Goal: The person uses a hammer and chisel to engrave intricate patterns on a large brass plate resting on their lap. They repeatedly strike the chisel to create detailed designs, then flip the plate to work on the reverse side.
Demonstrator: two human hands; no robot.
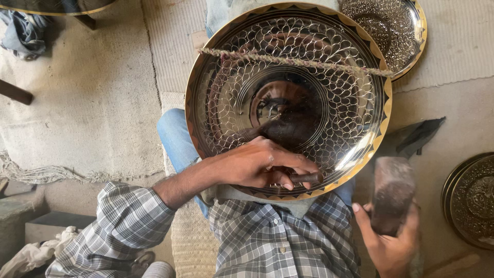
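Observation:
A large round brass tray [242, 67] with an engraved scale pattern and a gold zigzag rim rests on my lap. A rough cord [309, 63] stretches across its upper part. My left hand [257, 164] lies on the tray's lower rim and pinches a short dark metal punch [307, 177], its tip against the engraved band. My right hand [388, 244] is lower right, beside the tray, and grips a dark wooden mallet [392, 193] held upright and apart from the punch.
A second engraved tray [396, 31] lies at the top right, and another dark round plate [471, 201] at the right edge. A dark cloth [417, 136] lies right of the big tray. Woven mats cover the floor; crumpled fabric [23, 31] sits top left.

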